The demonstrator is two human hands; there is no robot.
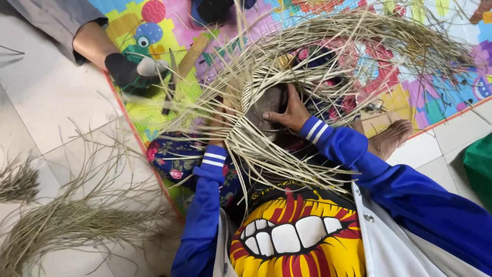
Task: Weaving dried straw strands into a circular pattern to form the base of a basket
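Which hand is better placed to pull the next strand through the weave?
Probably the left hand: it sits among the loose strands. The right hand presses on the dark mould.

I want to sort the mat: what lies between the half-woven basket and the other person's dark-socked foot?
In the head view, loose straw strands fan across the colourful mat, with a dark-handled tool between the half-woven basket and the socked foot.

Right hand [293, 114] on half-woven basket [266, 105], left hand [218, 123] seemingly among straw strands [266, 154].
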